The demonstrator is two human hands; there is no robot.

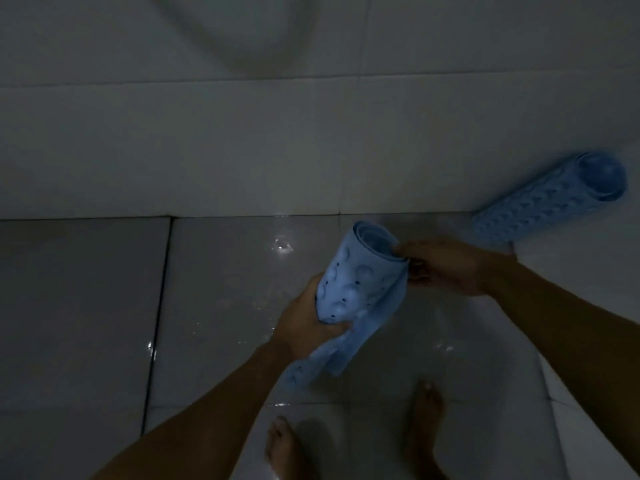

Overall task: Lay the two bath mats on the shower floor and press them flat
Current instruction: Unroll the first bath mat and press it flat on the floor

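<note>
I hold a rolled light-blue bath mat with bumps and small holes above the wet floor. My left hand grips the roll's lower side, and a loose flap hangs below it. My right hand pinches the roll's upper edge near its open end. A second blue bath mat, still rolled, leans in the right corner against the wall.
The shower floor is made of glossy grey tiles with wet glints. A white tiled wall rises behind it, and another wall closes the right side. My two bare feet stand on the floor below the mat.
</note>
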